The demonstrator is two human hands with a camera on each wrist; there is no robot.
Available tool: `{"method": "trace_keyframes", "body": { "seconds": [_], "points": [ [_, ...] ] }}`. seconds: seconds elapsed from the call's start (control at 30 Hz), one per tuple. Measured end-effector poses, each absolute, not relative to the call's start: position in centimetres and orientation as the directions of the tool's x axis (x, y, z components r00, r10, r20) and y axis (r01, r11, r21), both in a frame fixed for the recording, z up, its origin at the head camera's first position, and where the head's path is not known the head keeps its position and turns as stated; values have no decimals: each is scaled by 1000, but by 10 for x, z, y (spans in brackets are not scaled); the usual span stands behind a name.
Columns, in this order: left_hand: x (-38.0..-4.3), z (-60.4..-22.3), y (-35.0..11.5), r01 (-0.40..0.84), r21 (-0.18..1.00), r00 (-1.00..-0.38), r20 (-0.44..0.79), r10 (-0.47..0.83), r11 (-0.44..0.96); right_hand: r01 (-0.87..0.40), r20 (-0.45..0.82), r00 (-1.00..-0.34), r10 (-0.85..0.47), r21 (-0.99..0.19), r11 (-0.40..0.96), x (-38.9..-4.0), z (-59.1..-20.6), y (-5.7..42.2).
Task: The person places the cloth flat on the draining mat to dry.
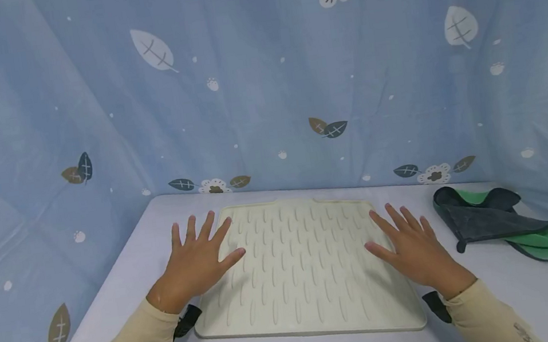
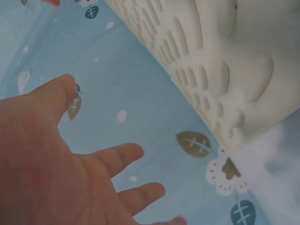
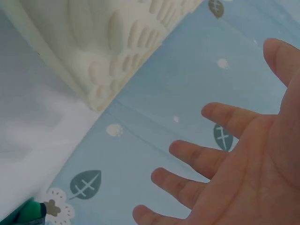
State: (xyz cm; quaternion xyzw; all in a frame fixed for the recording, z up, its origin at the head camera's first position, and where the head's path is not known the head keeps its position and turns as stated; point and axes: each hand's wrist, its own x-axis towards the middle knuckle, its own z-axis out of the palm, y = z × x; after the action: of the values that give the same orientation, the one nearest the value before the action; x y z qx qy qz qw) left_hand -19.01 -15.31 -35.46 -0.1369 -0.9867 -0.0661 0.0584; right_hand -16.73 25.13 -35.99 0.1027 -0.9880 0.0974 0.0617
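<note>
A cream mat [image 1: 303,271] with rows of raised oval ridges lies flat on the white table, a shallow notch along its far edge. Over its left side, my left hand [image 1: 195,265] is held with the fingers spread and straight, gripping nothing. My right hand [image 1: 414,250] hovers at the mat's right side, fingers likewise fanned out and holding nothing. Both wrist views show a bare palm, the left hand [image 2: 70,164] and the right hand [image 3: 239,159], with the ridged mat beyond.
To the right on the table lies a crumpled cloth [image 1: 499,225], dark grey on one face and green on the other. Blue curtain fabric [image 1: 252,81] printed with leaves and flowers encloses the back and sides of the white tabletop [image 1: 159,249].
</note>
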Motion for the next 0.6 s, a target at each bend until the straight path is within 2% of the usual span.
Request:
{"method": "trace_keyframes", "body": {
  "seconds": [0.17, 0.43, 0.6],
  "points": [
    [-191, -356, -155, 301, 115, -951, 105, 290, 947, -205, 150, -972, -183, -144, 968, -171, -365, 254],
    [-198, -372, -160, 314, 178, -940, -80, 332, 932, -222, 252, -949, -189, -111, 969, -179, -374, 277],
    [-200, -378, -161, 294, 232, -934, -135, 330, 927, -156, 261, -957, -124, -108, 982, -185, -375, 299]
  ]
}}
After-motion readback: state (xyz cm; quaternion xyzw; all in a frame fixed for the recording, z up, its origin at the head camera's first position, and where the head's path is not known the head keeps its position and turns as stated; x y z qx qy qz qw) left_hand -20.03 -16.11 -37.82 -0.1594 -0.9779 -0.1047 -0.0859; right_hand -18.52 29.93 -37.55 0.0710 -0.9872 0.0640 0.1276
